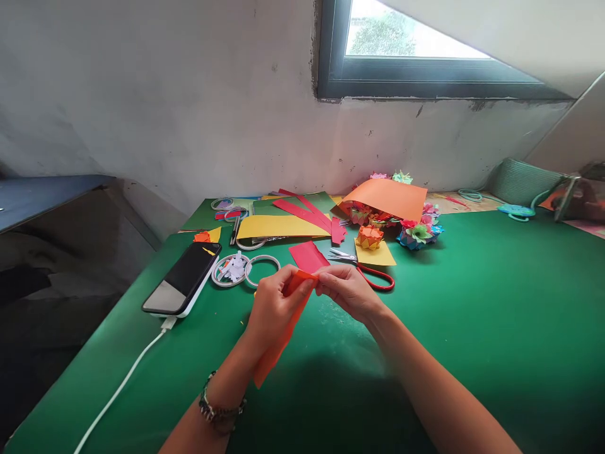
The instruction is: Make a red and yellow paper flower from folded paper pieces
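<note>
An orange paper strip (278,353) is held above the green table, slanting from its top edge down toward me. My left hand (278,302) is closed round its upper part, thumb in front. My right hand (347,290) pinches the strip's top right corner, its fingertips almost touching my left thumb. Just beyond my hands lie a red paper piece (309,255) and red-handled scissors (378,280), blades pointing left. Near the scissors, a small orange and yellow folded paper piece (369,238) sits on a yellow paper square (385,255).
A phone (184,277) on a white block, with a white cable (127,369), lies left. Tape rolls (262,260), yellow paper (283,227) and red strips (302,214) lie behind. Paper flowers (420,230) stand under a curved orange sheet (387,197). A green basket (522,183) is far right.
</note>
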`<state>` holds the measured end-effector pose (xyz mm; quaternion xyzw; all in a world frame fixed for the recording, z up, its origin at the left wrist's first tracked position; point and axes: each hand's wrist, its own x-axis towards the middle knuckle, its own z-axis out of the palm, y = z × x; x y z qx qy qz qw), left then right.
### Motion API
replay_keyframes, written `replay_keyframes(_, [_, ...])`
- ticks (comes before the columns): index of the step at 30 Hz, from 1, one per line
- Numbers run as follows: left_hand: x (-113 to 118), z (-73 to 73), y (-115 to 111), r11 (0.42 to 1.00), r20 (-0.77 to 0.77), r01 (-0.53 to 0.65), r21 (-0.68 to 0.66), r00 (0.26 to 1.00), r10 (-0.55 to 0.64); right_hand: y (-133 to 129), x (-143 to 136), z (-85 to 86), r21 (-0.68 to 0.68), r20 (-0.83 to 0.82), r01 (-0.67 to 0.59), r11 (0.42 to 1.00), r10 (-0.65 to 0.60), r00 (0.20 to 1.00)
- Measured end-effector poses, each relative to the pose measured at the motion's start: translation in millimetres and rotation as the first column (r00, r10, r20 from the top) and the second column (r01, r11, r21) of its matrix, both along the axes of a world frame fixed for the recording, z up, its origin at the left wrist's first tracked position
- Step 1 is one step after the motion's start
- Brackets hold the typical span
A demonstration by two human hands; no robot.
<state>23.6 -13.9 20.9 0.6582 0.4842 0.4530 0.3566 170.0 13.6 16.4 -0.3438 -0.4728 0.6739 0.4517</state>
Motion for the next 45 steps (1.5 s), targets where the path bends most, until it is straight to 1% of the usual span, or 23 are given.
replay_keyframes(6, [-1.8, 1.1, 0.6, 0.999, -0.065, -0.018, 0.039, 0.998, 0.020, -1.0, 1.2, 1.5, 0.072, 0.040, -0.007, 0.997, 0.004, 0.999])
replay_keyframes(8, [-1.9, 1.3, 0.4, 0.998, -0.095, -0.017, 0.054, 0.995, 0.022, -1.7, 1.1, 1.6, 0.142, 0.076, 0.006, 0.990, -0.017, 0.997])
replay_keyframes(10, [-1.6, 0.6, 0.3, 0.997, -0.131, -0.026, 0.078, 0.991, 0.036, -2.2, 1.0, 1.0, 0.252, 0.116, 0.045, 0.967, -0.076, 0.990])
replay_keyframes(12, [-1.1, -0.6, 0.3, 0.993, -0.166, -0.046, 0.112, 0.984, 0.065, -2.3, 0.8, -0.4, 0.381, 0.152, 0.090, 0.920, -0.158, 0.976])
replay_keyframes(15, [-0.4, -1.5, 0.5, 0.986, -0.204, -0.069, 0.149, 0.974, 0.099, -2.8, -0.3, -2.6, 0.555, 0.209, 0.114, 0.824, -0.271, 0.940])
replay_keyframes(17, [-0.2, -1.3, 0.9, 0.984, -0.226, -0.061, 0.167, 0.969, 0.098, -3.7, -1.8, -3.3, 0.632, 0.248, 0.112, 0.767, -0.337, 0.908])
replay_keyframes(19, [-0.2, -0.9, 1.3, 0.982, -0.245, -0.039, 0.186, 0.966, 0.084, -4.9, -3.4, -3.3, 0.673, 0.270, 0.122, 0.730, -0.395, 0.878])
replay_keyframes(21, [-0.3, -0.9, 1.7, 0.981, -0.261, -0.020, 0.195, 0.963, 0.071, -6.0, -4.9, -3.3, 0.684, 0.277, 0.136, 0.716, -0.429, 0.860])
replay_keyframes(23, [-0.4, -1.4, 2.1, 0.979, -0.278, -0.021, 0.200, 0.957, 0.078, -6.5, -5.7, -3.8, 0.671, 0.283, 0.139, 0.728, -0.425, 0.860])
replay_keyframes(26, [-0.9, -2.4, 2.7, 0.974, -0.310, -0.031, 0.223, 0.945, 0.101, -5.9, -5.8, -5.6, 0.632, 0.272, 0.138, 0.763, -0.385, 0.882])
replay_keyframes(30, [-1.7, -2.8, 3.1, 0.970, -0.327, -0.003, 0.245, 0.941, 0.085, -3.8, -4.4, -6.8, 0.559, 0.254, 0.149, 0.815, -0.339, 0.906])
replay_keyframes(33, [-1.9, -3.1, 3.3, 0.965, -0.328, -0.002, 0.263, 0.940, 0.091, -2.7, -3.5, -5.4, 0.484, 0.242, 0.125, 0.866, -0.269, 0.932])
replay_keyframes(35, [-1.9, -3.6, 3.6, 0.963, -0.330, -0.003, 0.270, 0.939, 0.095, -2.6, -3.3, -4.4, 0.463, 0.248, 0.107, 0.880, -0.245, 0.937])
replay_keyframes(37, [-1.8, -4.3, 4.3, 0.962, -0.334, 0.003, 0.272, 0.938, 0.092, -3.1, -3.5, -4.2, 0.493, 0.274, 0.111, 0.863, -0.274, 0.922])
replay_keyframes(42, [-1.5, -6.4, 6.5, 0.959, -0.350, 0.017, 0.282, 0.933, 0.087, -5.5, -5.2, -5.4, 0.629, 0.340, 0.110, 0.770, -0.400, 0.851])
replay_keyframes(45, [-0.9, -6.7, 6.1, 0.958, -0.362, 0.021, 0.288, 0.928, 0.089, -6.2, -6.3, -5.3, 0.673, 0.352, 0.113, 0.731, -0.451, 0.821])
